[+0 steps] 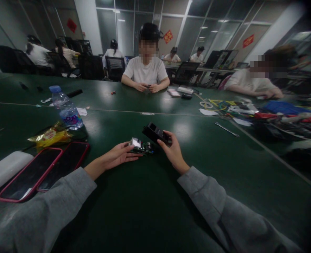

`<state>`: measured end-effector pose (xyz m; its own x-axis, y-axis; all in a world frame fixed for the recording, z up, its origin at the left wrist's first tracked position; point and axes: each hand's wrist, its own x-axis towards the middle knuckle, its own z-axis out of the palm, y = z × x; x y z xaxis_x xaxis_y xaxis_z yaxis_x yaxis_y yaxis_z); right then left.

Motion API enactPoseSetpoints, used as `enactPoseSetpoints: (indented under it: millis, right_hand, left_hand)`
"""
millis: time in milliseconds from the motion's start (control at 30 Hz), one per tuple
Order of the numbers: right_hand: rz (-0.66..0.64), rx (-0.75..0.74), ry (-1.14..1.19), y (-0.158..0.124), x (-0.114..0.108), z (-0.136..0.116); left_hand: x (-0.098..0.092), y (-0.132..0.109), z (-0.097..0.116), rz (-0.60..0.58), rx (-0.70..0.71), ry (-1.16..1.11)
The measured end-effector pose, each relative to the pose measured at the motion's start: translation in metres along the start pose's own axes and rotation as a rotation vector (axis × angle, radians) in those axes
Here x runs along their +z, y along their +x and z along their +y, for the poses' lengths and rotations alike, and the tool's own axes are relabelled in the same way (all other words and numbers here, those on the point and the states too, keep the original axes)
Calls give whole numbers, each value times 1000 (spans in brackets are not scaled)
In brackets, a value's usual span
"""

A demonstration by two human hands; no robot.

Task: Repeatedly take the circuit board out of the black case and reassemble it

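Observation:
My left hand (120, 155) holds a small green circuit board (144, 147) with a bright square screen at its left end, the thumb on top and the fingers beneath. In my right hand (173, 149) is a black plastic casing (155, 133), gripped at its right end between thumb and fingers. The casing is tilted and sits just above and to the right of the board. Both are over the green table (134, 200). Whether casing and board touch is not clear.
On the left lie two red-edged phones (31, 175), a white power bank (7, 170), a yellow wrapper (50, 137) and a water bottle (67, 109). A wrench (226, 129) and a cable pile (240, 107) lie right. People sit opposite and at the right.

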<state>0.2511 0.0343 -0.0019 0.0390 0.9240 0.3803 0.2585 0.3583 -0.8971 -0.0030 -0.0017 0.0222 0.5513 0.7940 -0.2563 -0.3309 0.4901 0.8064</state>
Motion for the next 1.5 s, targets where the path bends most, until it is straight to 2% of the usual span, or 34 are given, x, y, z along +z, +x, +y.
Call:
enactPoseSetpoints:
  millis: [133, 233, 400, 600, 1033, 1200, 1500]
  right_hand:
    - [-28, 2, -36, -1, 0, 6]
    - [-52, -9, -41, -1, 1, 9]
    - [-65, -4, -47, -1, 0, 9]
    - [-98, -29, -66, -2, 0, 7]
    - [-130, -55, -148, -2, 1, 8]
    - [-132, -79, -198, -2, 0, 11]
    - [-153, -121, -249, -3, 0, 12]
  left_hand:
    - [7, 0, -4, 123, 64, 166]
    - [9, -1, -8, 162, 148, 341]
    - [4, -4, -7, 225, 343, 770]
    - [-3, -6, -5, 306, 462, 1019]
    - [-4, -6, -8, 265, 448, 1022]
    - [-5, -7, -9, 239, 455, 960]
    - [-2, -6, -7, 260, 430, 915]
